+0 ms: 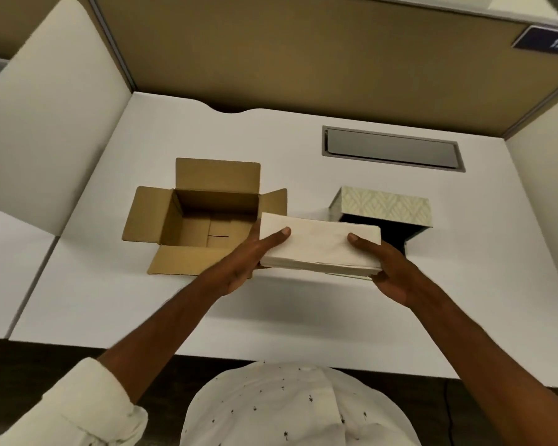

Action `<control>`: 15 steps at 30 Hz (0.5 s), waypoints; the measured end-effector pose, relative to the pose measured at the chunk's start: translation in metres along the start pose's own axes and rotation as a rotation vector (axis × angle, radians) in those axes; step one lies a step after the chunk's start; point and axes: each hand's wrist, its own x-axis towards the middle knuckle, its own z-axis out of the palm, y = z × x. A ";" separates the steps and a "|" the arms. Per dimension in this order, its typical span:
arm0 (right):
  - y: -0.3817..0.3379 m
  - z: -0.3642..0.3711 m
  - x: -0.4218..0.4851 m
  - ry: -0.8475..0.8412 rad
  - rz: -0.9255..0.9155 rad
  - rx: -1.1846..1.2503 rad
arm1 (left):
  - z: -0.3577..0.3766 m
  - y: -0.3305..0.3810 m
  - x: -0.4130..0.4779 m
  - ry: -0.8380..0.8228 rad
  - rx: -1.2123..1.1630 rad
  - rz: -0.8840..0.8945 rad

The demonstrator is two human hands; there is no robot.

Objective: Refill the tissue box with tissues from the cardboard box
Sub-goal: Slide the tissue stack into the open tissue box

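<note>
**A:** Above the white surface [303,149], between the two boxes, I've got the tissues [319,244] up in the air. Both hands are closed on the stack: left hand [248,262] on its left end, right hand [387,272] on its right end, thumbs on top, fingers underneath where I can't see them.

**B:** How does it feel likely to behave?

**A:** Light, I'd judge, and soft. It's a loose pile of folded sheets with no wrapper that I can see, so nothing holds the layers together but my grip. Squeeze too little and the middle sags or the top sheets slide off; squeeze too hard and the ends crumple. Holding it by both short ends with support from below looks right to me.

**B:** Where does it go?

**A:** The tissue box [384,210] sits just behind the stack on the right, with its dark inside showing. The stack hides part of it, so I can't tell exactly how the opening lies. The cardboard box [200,220] is to the left, flaps spread, and the bottom I can see is bare.

**B:** Any writing to go by?

**A:** Nothing on the tissues or the cardboard. The tissue box has a pale leaf-like pattern, no brand I can read. There's a dark plate [548,43] on the partition, top right, with light characters, too blurred to read.
</note>
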 end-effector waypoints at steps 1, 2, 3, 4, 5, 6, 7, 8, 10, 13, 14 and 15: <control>0.002 -0.014 -0.005 0.008 -0.001 0.020 | 0.012 -0.002 0.005 -0.035 0.008 -0.013; 0.004 -0.029 -0.010 0.018 0.002 0.038 | 0.024 -0.004 0.011 -0.061 0.013 -0.029; 0.005 -0.044 -0.013 0.028 0.011 0.052 | 0.036 -0.007 0.017 -0.068 0.012 -0.054; 0.007 -0.058 -0.016 0.040 0.024 0.060 | 0.049 -0.011 0.024 -0.059 0.011 -0.090; 0.008 -0.072 -0.018 0.051 0.038 0.066 | 0.062 -0.014 0.030 -0.043 0.021 -0.124; 0.010 -0.085 -0.019 0.060 0.050 0.069 | 0.076 -0.017 0.037 -0.032 0.034 -0.150; 0.012 -0.099 -0.018 0.067 0.063 0.071 | 0.089 -0.019 0.043 -0.023 0.040 -0.170; 0.014 -0.112 -0.017 0.071 0.076 0.072 | 0.101 -0.022 0.050 -0.015 0.034 -0.191; 0.016 -0.135 -0.012 0.073 0.098 0.067 | 0.122 -0.025 0.062 0.004 -0.023 -0.238; 0.017 -0.160 0.000 0.059 0.119 0.055 | 0.145 -0.027 0.078 0.055 -0.130 -0.292; 0.017 -0.165 0.005 0.056 0.127 0.052 | 0.151 -0.028 0.084 0.082 -0.141 -0.296; 0.017 -0.170 0.010 0.057 0.134 0.051 | 0.156 -0.030 0.089 0.105 -0.147 -0.300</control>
